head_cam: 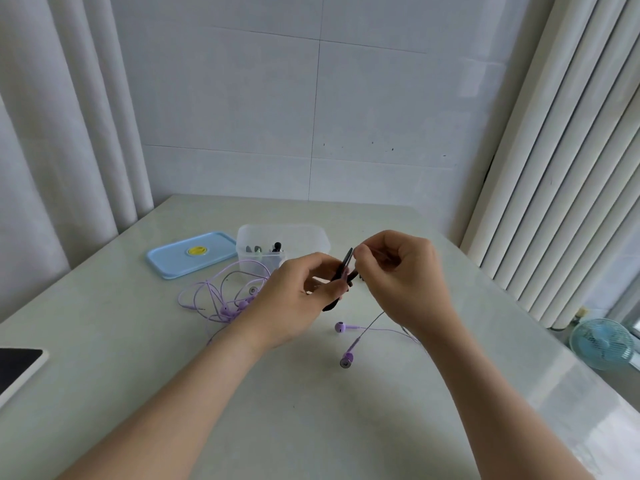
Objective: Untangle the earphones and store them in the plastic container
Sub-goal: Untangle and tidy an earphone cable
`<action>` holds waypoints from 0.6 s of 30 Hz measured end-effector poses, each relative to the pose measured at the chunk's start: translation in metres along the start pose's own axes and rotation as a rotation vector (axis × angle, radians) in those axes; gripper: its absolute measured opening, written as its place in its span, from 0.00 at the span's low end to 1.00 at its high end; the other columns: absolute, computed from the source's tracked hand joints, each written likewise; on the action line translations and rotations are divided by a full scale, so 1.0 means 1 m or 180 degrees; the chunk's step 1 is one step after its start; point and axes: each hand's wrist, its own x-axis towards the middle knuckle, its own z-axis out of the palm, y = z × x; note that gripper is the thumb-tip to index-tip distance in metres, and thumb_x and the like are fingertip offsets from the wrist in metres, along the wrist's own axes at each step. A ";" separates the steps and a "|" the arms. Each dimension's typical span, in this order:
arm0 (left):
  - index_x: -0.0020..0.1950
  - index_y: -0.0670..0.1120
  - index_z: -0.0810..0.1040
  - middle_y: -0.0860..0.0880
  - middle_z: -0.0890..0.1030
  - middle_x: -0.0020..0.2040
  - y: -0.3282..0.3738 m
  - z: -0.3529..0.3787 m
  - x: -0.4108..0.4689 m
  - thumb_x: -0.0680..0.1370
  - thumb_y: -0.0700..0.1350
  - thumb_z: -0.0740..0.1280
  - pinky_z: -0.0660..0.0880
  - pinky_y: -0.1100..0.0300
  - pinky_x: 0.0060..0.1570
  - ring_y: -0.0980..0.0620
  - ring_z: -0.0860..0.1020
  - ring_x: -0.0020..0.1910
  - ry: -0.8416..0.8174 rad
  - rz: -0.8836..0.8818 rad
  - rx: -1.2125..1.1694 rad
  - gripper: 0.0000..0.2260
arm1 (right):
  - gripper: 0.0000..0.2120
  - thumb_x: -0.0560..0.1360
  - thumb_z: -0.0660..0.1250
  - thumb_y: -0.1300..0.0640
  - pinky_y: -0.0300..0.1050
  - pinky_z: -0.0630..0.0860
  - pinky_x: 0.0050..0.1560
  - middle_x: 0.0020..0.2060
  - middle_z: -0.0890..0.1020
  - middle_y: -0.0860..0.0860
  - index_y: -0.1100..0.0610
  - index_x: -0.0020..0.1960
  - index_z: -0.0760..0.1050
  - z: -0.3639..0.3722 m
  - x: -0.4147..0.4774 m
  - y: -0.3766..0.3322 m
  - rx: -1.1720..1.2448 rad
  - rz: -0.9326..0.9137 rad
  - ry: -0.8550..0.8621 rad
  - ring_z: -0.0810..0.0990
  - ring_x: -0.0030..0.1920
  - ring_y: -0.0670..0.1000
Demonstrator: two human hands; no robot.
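The left hand (298, 289) grips a black piece (346, 261), and the right hand (398, 271) pinches at its top end. Purple earphones (221, 299) lie tangled on the table (311, 427), just in front of the open plastic container (284, 237)

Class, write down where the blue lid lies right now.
In the head view the blue lid lies flat on the table, left of centre, just left of the clear plastic container and behind the tangled purple earphones.
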 end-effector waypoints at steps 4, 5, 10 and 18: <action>0.57 0.52 0.87 0.56 0.88 0.51 0.002 0.000 -0.002 0.82 0.43 0.72 0.79 0.62 0.55 0.56 0.85 0.50 0.0087 -0.0026 0.0094 0.07 | 0.04 0.74 0.75 0.59 0.33 0.72 0.37 0.29 0.82 0.44 0.52 0.41 0.83 0.002 -0.001 0.002 -0.0533 -0.0409 0.0460 0.80 0.33 0.47; 0.58 0.52 0.87 0.56 0.88 0.51 0.002 -0.001 -0.002 0.82 0.43 0.72 0.79 0.61 0.58 0.55 0.86 0.53 0.0090 -0.0046 0.0037 0.08 | 0.04 0.74 0.76 0.59 0.31 0.71 0.38 0.31 0.83 0.44 0.52 0.42 0.84 0.002 0.000 0.003 -0.0558 -0.0434 0.0545 0.80 0.34 0.47; 0.63 0.46 0.86 0.51 0.89 0.55 0.004 -0.001 -0.002 0.81 0.38 0.73 0.79 0.61 0.61 0.52 0.86 0.58 -0.0009 -0.0106 -0.0457 0.11 | 0.04 0.77 0.74 0.60 0.39 0.76 0.43 0.40 0.85 0.43 0.52 0.47 0.86 0.001 0.008 0.015 -0.0481 -0.0181 0.0412 0.82 0.41 0.46; 0.59 0.45 0.86 0.48 0.89 0.52 0.012 0.003 -0.002 0.80 0.36 0.72 0.83 0.59 0.53 0.51 0.87 0.56 -0.0035 -0.0156 -0.0770 0.09 | 0.04 0.77 0.75 0.46 0.41 0.69 0.39 0.28 0.81 0.45 0.44 0.46 0.80 0.003 0.007 0.026 -0.0596 0.0392 0.0172 0.79 0.39 0.48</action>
